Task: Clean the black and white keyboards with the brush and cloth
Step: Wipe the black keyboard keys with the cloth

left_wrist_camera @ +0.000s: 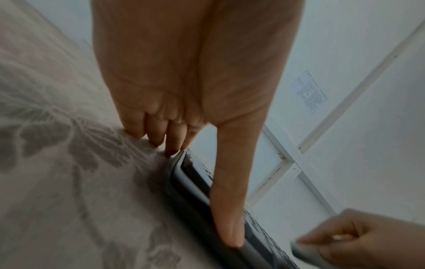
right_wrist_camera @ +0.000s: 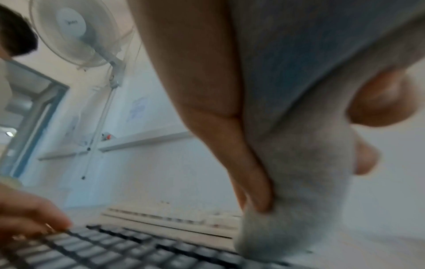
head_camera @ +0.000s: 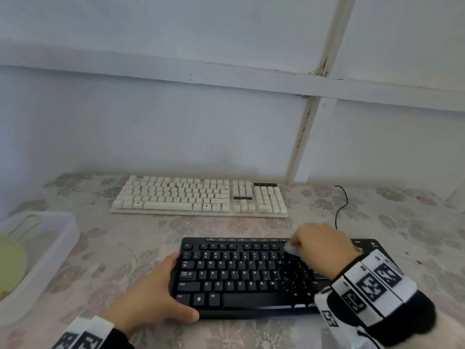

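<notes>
1. Both hands are working on the black keyboard [head_camera: 254, 275]: my right hand [head_camera: 319, 245] is curling around a bunched grey cloth [right_wrist_camera: 299, 182] and pressing it onto the upper right rows of keys, while my left hand [head_camera: 151, 295] is steadying the left end, thumb lying along the front edge and fingers [left_wrist_camera: 156, 131] tucking down at the side against the tablecloth [head_camera: 125, 248].

2. I am taking the black keyboard as my landmark; it is lying on the table right in front of me, its right end hidden under my right wrist.

3. I am judging the task to be in its early or middle part: the cloth wipe of the black keyboard is under way, and only its upper right area is being touched now. I cannot tell whether brushing is already done on it.

4. Beyond the black keyboard, near the wall, the white keyboard [head_camera: 198, 196] is sitting untouched, and I am seeing orange-brown specks between several of its keys, so I am reckoning its cleaning is left to do. A black cable [head_camera: 341, 207] is trailing just right of it.

5. Well to the left of the black keyboard, a clear plastic tray [head_camera: 63, 238] is holding a pale yellow-green item [head_camera: 12, 263] with a looped handle; I am guessing this may be the brush, but I cannot tell for sure.
</notes>
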A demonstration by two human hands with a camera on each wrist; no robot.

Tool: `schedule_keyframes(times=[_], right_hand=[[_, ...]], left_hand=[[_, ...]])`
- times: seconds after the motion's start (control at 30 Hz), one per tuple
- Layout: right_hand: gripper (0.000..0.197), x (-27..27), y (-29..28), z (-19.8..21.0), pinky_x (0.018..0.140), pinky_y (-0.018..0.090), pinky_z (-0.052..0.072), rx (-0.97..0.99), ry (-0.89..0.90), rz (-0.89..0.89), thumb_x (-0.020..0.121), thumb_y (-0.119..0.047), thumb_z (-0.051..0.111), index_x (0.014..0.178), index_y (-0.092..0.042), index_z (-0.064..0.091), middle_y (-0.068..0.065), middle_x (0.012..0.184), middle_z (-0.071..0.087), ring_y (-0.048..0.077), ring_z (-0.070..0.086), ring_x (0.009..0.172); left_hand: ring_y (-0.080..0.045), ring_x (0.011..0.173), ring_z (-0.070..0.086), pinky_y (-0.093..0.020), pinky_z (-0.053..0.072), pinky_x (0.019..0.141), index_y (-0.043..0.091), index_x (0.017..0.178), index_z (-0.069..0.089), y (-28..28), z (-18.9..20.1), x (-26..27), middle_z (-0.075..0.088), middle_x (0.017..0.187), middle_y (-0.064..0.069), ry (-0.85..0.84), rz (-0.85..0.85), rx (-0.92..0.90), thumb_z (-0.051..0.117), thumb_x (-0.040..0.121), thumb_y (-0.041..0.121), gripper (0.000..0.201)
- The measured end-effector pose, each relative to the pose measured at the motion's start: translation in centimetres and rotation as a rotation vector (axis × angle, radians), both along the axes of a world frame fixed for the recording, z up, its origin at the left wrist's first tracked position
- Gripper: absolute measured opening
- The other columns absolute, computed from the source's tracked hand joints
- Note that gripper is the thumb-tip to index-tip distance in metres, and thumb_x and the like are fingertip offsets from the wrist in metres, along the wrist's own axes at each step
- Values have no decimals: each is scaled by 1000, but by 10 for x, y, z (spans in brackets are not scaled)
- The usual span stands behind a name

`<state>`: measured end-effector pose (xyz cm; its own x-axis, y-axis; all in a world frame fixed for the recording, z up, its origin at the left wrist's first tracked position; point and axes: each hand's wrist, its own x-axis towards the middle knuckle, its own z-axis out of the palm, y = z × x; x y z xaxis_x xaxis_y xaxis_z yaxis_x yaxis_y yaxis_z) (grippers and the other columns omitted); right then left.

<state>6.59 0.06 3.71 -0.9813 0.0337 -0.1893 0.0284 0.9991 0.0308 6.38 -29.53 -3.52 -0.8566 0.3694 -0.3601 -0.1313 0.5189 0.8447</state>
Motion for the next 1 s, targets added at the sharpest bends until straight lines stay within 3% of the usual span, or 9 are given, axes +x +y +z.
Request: schedule_keyframes(times=[0.07,0.13,0.2,0.3,0.47,0.67,0.8,0.93,1.0], right_hand=[[22,-2,-21,-1,82,33,51,-141,14,101,95,-24,49,99,-21,70,-4,97,65,19,62,87],[23,-1,-42,-10,72,35,51,-185,-5,228,87,-7,51,103,-15,65,3,104,63,28,63,94],[22,0,-46,-20,59,33,39,-131,7,267,79,0,54,97,-12,59,5,96,59,29,61,86],[17,4,-21,-25,60,29,40,-51,62,203,80,-3,57,92,-15,56,-4,90,55,19,50,82],[16,17,38,-33,64,32,47,7,95,56,85,-11,55,89,-21,43,-7,77,47,15,48,76],[16,15,60,-27,54,29,37,52,29,-49,79,-8,58,84,-17,47,-3,72,47,17,54,68],[16,10,49,-22,67,30,50,-21,73,-1,86,-16,53,97,-25,63,-7,93,60,16,60,83],[20,16,18,-32,83,36,48,-206,92,146,98,-38,43,111,-37,58,-12,103,58,15,52,95],[18,18,19,-39,82,37,47,-164,105,106,98,-34,42,111,-36,55,-13,106,56,17,49,97]], left_hand=[[-4,111,57,-32,43,104,47,126,27,0,0,0,58,118,22,-2,-1,1,88,33,30,113],[-3,112,56,-33,43,104,47,126,27,0,-2,-1,58,119,22,5,-2,9,89,33,31,113],[-3,113,56,-33,42,105,48,125,28,-1,-3,-1,57,119,23,7,-4,17,89,33,31,112],[-2,113,55,-32,42,105,49,122,28,-2,-4,-2,56,120,24,12,-12,25,89,34,32,109],[0,112,56,-30,43,103,47,125,28,-1,-5,-4,57,120,23,26,-17,26,89,33,33,111],[2,110,57,-26,44,101,44,128,30,-2,-6,-4,58,119,24,33,-16,44,89,32,32,114],[1,109,57,-26,44,100,48,125,27,-1,-4,-4,57,117,25,33,-24,7,89,32,36,112],[0,110,56,-27,43,102,48,125,25,-1,-3,-4,57,117,25,16,-31,-7,89,33,36,113],[-1,111,56,-29,43,103,48,126,25,-1,-4,-4,57,119,24,8,-29,-7,90,34,36,113]])
